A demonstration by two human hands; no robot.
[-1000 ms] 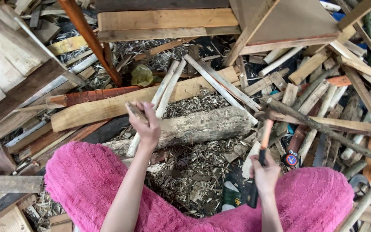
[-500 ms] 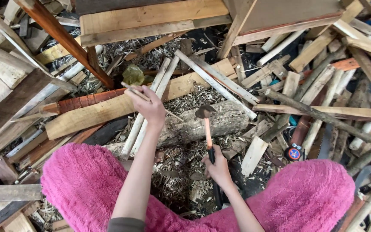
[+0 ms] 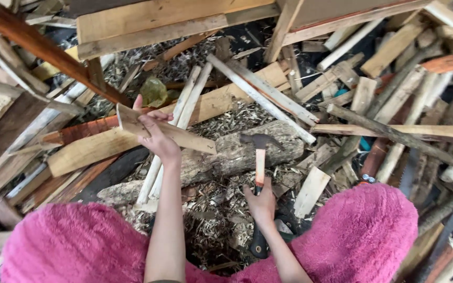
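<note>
My left hand (image 3: 155, 131) grips a flat pale wood piece (image 3: 184, 137), holding it level over a thick bark-covered log (image 3: 226, 157) that lies across the ground. My right hand (image 3: 261, 202) holds a small hatchet (image 3: 259, 152) by its orange-and-wood handle, the dark head resting on top of the log just right of the wood piece. My knees, covered in fuzzy pink fabric (image 3: 363, 236), frame the bottom of the view.
Split sticks, planks and offcuts lie piled all around, with long boards (image 3: 169, 21) along the top. Wood chips and shavings (image 3: 211, 230) cover the ground between my knees. A saw blade (image 3: 407, 178) lies at the right among the sticks.
My left hand has picked up the flat wood piece and brought it over the log. My right hand swung the hatchet from the right to the log's top.
</note>
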